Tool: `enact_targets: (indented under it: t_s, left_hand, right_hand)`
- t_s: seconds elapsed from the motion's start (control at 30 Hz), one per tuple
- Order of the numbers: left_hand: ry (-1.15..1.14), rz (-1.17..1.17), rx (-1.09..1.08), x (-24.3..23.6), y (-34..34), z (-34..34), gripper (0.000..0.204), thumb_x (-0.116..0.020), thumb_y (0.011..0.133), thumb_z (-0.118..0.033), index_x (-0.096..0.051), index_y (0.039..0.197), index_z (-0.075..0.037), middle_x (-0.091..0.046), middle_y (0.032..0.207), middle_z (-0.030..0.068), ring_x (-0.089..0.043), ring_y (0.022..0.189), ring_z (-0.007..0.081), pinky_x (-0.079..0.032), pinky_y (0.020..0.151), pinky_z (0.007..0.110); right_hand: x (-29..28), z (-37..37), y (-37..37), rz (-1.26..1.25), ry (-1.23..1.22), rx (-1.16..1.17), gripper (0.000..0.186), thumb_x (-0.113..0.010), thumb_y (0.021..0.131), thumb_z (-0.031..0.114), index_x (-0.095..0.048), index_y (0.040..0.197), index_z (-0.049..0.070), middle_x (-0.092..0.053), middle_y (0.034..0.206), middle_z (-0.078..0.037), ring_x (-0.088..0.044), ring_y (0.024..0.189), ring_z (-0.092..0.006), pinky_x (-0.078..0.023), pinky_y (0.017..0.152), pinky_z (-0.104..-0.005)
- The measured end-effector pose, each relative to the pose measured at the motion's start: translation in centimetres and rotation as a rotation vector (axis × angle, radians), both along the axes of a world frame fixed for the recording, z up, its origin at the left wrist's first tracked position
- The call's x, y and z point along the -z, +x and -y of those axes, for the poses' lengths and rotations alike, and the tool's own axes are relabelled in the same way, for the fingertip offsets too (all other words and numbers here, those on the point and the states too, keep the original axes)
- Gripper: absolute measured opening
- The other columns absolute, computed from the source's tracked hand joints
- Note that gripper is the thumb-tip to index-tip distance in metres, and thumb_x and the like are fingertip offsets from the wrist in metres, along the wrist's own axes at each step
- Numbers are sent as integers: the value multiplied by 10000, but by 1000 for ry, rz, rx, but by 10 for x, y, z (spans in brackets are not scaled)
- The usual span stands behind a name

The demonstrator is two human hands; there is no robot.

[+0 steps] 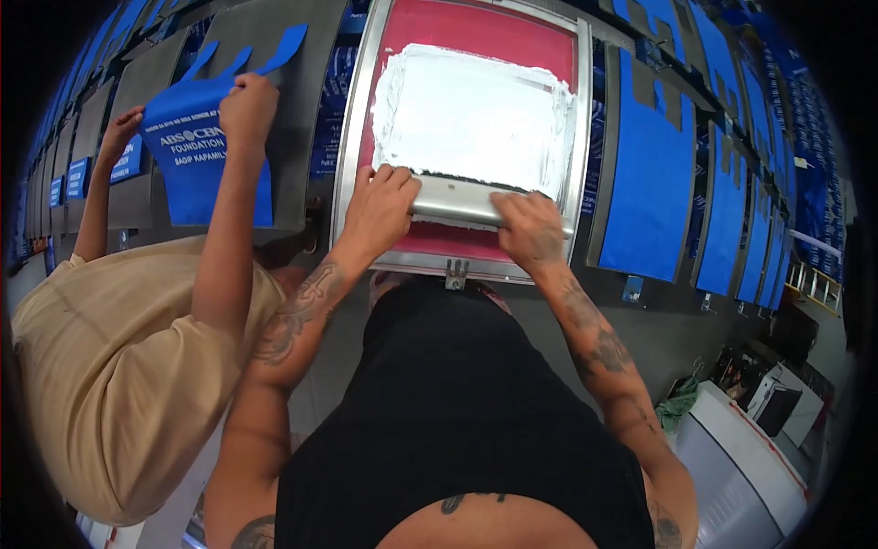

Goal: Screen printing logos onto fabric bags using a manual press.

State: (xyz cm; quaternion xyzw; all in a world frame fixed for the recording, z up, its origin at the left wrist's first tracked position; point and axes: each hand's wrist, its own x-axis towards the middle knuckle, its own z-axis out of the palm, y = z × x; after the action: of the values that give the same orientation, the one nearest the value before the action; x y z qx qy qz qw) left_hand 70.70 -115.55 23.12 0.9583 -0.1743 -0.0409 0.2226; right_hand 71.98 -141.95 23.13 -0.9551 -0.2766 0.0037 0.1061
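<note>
Both my hands grip a metal squeegee (457, 201) that lies crosswise near the close end of a printing screen. My left hand (377, 210) has its fingers curled over the squeegee's left end. Toward the other end, my right hand (532, 229) is closed on it too. Thick white ink (471, 114) covers the screen's middle, beyond the squeegee, with ragged edges. Red mesh (448, 241) shows at both ends of the screen. A silvery metal frame (359, 87) surrounds it, and a small clamp (456, 273) sits on its near edge. The squeegee's lower edge is hidden.
To my left, a co-worker in a tan shirt (119, 357) holds a blue printed fabric piece (201, 174) over a dark board. Blue fabric pieces (640, 174) lie on a row of boards at right. A pale bin-like container (732, 457) stands at lower right.
</note>
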Motion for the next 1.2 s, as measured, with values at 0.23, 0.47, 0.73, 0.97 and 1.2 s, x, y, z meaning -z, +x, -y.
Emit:
enact_targets:
  t_s: [0.23, 0.47, 0.73, 0.97, 1.2]
  left_hand:
    - [-103, -101, -113, 6, -73, 8, 413, -664, 593, 27, -629, 996, -58, -590, 999, 69, -528, 951, 277, -424, 833, 395]
    - [85, -169, -192, 33, 88, 12, 255, -660, 696, -19, -706, 942, -69, -663, 939, 150, -611, 899, 374, -533, 806, 429]
    - [109, -205, -151, 11, 83, 6, 185, -608, 781, -83, -688, 947, -63, -624, 868, 190, -615, 882, 399, -530, 758, 459]
    - [-55, -33, -27, 34, 42, 8, 310, -650, 629, 26, -676, 927, -59, -664, 943, 109, -588, 925, 336, -527, 765, 421]
    - [103, -64, 16, 17, 273, -9, 297, -754, 675, -204, -725, 920, -40, -685, 826, 210, -663, 791, 348, -530, 782, 434]
  right_hand:
    - [-12, 36, -53, -113, 36, 188, 338, -711, 602, 122, -677, 938, 104, -657, 971, -28, -592, 924, -218, -440, 796, -374]
    - [28, 32, 88, -124, -156, 267, 166, -688, 668, 242, -689, 793, 133, -677, 853, -72, -659, 813, -257, -501, 729, -427]
    - [0, 49, 87, -260, -137, 223, 267, -662, 705, 259, -716, 930, 126, -702, 889, -115, -675, 874, -302, -527, 809, -440]
    - [26, 46, 49, -208, -4, 199, 183, -679, 620, 166, -672, 800, 138, -654, 825, -74, -639, 798, -285, -479, 682, -442]
    - [2, 22, 276, -153, -180, 207, 356, -693, 667, 317, -730, 961, 120, -701, 926, -145, -676, 861, -317, -530, 794, -417]
